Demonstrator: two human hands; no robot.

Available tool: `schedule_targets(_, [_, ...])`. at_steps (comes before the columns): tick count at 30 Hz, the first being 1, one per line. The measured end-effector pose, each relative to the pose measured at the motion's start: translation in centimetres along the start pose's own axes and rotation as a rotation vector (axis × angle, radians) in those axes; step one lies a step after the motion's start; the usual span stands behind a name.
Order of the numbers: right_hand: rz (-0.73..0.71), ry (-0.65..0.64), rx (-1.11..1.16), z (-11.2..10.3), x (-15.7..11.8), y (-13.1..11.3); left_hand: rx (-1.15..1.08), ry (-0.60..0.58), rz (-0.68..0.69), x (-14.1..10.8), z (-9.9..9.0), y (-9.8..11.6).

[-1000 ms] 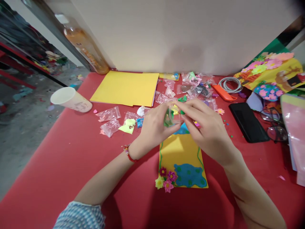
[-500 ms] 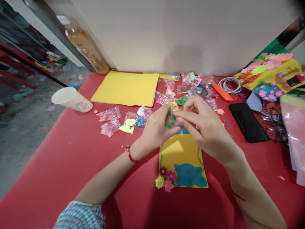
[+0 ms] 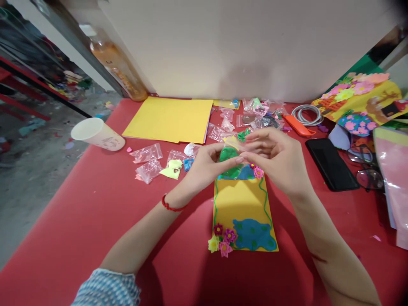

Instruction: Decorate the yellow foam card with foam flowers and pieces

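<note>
Nearest to me lies the long yellow foam card [image 3: 241, 204] with blue patches, its long axis running away from me. Just above its far end my left hand [image 3: 204, 168] and right hand [image 3: 280, 159] meet, fingertips pinched together on a small clear plastic bag with green pieces [image 3: 230, 154]. Both hands are equally near. Beyond are scattered small clear bags [image 3: 146, 159]; the bare red table [image 3: 95, 221] gives room on the left.

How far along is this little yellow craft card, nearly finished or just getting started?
Partly done, I'd say. The yellow card already has a blue patch and foam flowers at its near end, plus green vines along both edges. Right now the left hand and right hand hold a small clear bag with green pieces over the far end. The card's middle is bare, and more little bags lie unused.
</note>
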State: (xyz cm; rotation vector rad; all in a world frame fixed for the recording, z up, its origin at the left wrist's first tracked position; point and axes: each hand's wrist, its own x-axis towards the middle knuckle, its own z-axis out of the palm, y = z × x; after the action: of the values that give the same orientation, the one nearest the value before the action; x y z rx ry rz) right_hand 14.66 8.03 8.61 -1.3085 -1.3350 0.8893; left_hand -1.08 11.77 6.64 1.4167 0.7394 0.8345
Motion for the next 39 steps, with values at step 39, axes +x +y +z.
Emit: schedule_targets(39, [-0.340,-0.074,-0.376,0.7,-1.1,-0.5,0.362,0.205,0.446,-0.4,0.4,-0.6])
